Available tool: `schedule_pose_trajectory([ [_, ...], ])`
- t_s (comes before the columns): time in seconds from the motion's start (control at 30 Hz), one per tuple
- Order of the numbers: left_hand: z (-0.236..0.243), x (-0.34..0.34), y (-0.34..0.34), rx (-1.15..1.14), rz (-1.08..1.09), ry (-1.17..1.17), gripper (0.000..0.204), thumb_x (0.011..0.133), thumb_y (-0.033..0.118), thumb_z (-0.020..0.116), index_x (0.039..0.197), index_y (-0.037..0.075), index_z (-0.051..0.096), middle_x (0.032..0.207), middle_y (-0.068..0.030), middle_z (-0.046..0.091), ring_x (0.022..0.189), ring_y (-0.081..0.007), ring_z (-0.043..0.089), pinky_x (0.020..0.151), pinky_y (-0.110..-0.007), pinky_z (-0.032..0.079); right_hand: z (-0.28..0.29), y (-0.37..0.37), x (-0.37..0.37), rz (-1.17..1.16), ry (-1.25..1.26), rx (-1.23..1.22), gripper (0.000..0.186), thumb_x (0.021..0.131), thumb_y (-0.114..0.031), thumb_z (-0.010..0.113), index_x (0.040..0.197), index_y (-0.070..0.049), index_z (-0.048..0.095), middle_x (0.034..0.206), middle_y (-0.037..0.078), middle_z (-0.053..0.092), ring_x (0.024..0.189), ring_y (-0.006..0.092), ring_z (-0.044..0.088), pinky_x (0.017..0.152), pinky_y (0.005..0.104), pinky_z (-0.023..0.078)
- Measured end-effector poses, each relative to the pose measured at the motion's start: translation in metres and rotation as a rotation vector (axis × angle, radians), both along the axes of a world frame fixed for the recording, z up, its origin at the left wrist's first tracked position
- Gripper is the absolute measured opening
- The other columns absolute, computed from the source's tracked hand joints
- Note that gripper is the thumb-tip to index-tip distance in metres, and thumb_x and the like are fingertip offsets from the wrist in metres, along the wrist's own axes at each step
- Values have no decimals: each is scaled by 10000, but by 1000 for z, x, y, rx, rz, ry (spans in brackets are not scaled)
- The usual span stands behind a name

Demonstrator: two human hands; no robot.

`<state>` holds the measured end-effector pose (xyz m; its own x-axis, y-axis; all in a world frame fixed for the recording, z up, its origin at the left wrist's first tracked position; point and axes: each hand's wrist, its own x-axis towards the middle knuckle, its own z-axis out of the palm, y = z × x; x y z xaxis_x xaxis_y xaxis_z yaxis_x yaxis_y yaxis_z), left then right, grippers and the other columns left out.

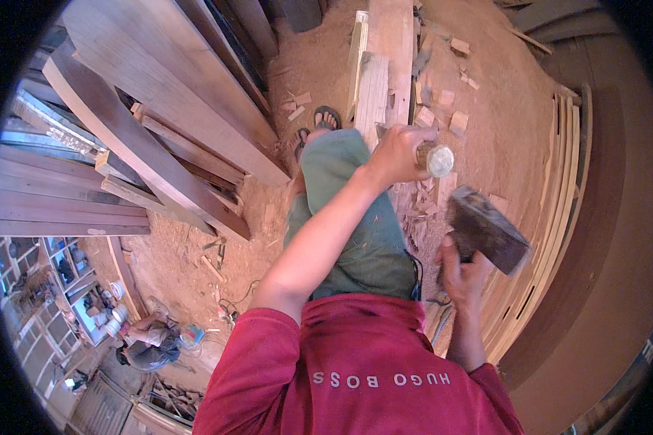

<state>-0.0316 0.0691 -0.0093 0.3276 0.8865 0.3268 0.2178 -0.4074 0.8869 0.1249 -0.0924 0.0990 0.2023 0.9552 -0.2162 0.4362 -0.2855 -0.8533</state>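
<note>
My left hand (401, 156) is wrapped round the handle of a chisel (438, 160), whose pale, rounded butt points up to the right. Part of its blade shows beside my fingers, near a pale timber piece (372, 90) lying on a longer board (400, 43); whether the edge touches the wood I cannot tell. Lower right, my right hand (463, 274) grips a mallet with a dark, blocky head (488, 229), held apart from the chisel and slightly blurred. The mallet's handle is mostly hidden by my fingers.
Wood offcuts (458, 122) and shavings litter the ground right of the board. Planks (174, 80) and a curved timber (123, 123) lean at left. Stacked boards (551, 239) line the right side. Another person (152, 341) crouches far lower left, near white buckets (116, 315).
</note>
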Motion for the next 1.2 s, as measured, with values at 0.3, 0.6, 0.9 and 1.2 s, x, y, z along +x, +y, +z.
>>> schedule_pose_trajectory([
  [0.3, -1, -1, 4, -98, -22, 28, 401, 570, 161, 824, 903, 37, 638, 843, -182, 671, 834, -369, 657, 736, -407, 524, 28, 53, -11, 265, -424, -253, 302, 923, -185, 610, 1106, 56, 599, 1083, 176, 654, 1031, 328, 590, 935, 420, 427],
  [0.6, 2, -8, 2, -146, -71, -11, 400, 563, 155, 810, 912, 33, 655, 835, -179, 675, 820, -368, 660, 740, -407, 522, 61, 32, -21, 77, 449, 715, 269, 934, -277, 617, 930, -10, 585, 808, 117, 609, 626, 193, 584, 617, 339, 498],
  [0.9, -3, -10, 0, -69, -19, 6, 377, 575, 135, 785, 919, 36, 668, 851, -188, 675, 825, -345, 671, 744, -397, 524, 36, 30, -7, 228, -251, 97, 103, 920, -120, 590, 946, -21, 600, 834, 104, 616, 769, 259, 598, 717, 374, 475],
  [1.2, -15, -6, 9, -134, -94, 52, 310, 601, 106, 744, 880, 9, 648, 857, -161, 674, 787, -301, 668, 724, -368, 512, 12, 47, -1, 243, -255, 32, 285, 871, -223, 622, 900, 60, 602, 687, 249, 600, 616, 413, 594, 564, 455, 457],
])
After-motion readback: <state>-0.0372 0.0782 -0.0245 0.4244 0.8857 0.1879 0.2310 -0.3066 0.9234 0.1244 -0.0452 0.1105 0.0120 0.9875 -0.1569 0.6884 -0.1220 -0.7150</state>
